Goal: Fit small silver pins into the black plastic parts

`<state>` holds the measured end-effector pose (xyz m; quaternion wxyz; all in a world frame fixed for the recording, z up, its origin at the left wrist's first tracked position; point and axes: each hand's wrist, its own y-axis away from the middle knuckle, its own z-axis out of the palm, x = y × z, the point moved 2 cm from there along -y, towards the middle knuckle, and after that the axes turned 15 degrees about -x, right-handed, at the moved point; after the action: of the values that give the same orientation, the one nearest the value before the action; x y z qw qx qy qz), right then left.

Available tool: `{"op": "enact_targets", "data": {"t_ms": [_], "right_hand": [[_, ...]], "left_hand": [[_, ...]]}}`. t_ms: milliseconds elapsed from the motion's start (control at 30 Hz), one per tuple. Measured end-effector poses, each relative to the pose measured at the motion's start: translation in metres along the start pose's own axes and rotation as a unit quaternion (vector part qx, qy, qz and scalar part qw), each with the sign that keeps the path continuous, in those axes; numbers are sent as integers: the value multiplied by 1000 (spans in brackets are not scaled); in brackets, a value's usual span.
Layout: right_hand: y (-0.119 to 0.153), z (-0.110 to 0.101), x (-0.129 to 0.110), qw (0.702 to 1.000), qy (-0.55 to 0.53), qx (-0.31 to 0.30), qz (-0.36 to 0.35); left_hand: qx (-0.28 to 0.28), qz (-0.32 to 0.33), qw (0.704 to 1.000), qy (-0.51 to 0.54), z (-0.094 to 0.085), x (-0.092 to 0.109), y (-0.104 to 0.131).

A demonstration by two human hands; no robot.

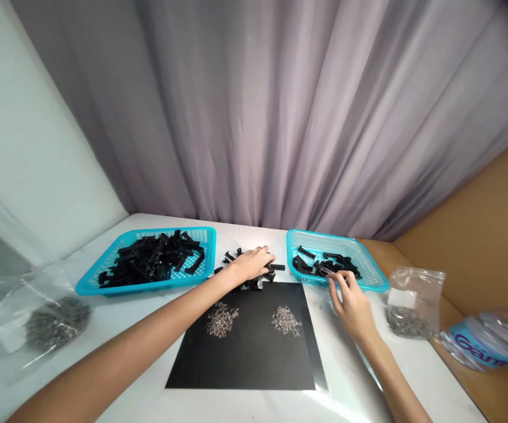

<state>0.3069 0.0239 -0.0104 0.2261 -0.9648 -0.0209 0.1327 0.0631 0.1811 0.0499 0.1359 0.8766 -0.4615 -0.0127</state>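
My left hand (254,263) arched over black plastic pieces (276,267) at twelve o'clock, right hand (354,305) narrow at one. Grips were indeterminable; light pinching suited them.

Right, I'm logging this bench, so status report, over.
Left hand on black parts; right hand at near rim of right blue basket, grip unclear. Left forearm over far-left corner of black sheet.

The white counter (245,405) bore two blue baskets (87,286), a black sheet (254,364), black pieces (254,284) and bags (55,323) of metal bits.
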Motion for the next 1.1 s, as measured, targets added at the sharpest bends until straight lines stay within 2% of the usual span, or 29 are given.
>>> {"op": "enact_targets", "data": {"t_ms": [267,533,633,700,767,833,900,1033,1100], "right_hand": [[3,0,2,1000,8,0,4],[7,4,6,1000,17,5,-4],[8,5,6,1000,20,7,-5],[9,5,6,1000,25,7,-5],[9,5,7,999,30,9,-7],[10,5,7,999,33,12,-9],[11,6,8,999,34,15,-10],[11,6,8,999,30,18,-6],[11,6,8,1000,23,18,-8]], "left_hand": [[-10,0,1000,2,-16,-13,13],[15,-44,998,50,-25,-13,36],[34,-101,993,57,-39,-30,65],[34,-172,982,66,-48,-52,91],[8,-247,966,77,-52,-76,115],[-30,-305,947,92,-48,-94,132],[-65,-345,930,108,-37,-102,137],[-87,-384,913,111,-12,-98,126],[-92,-392,908,110,-5,-96,119]]}}
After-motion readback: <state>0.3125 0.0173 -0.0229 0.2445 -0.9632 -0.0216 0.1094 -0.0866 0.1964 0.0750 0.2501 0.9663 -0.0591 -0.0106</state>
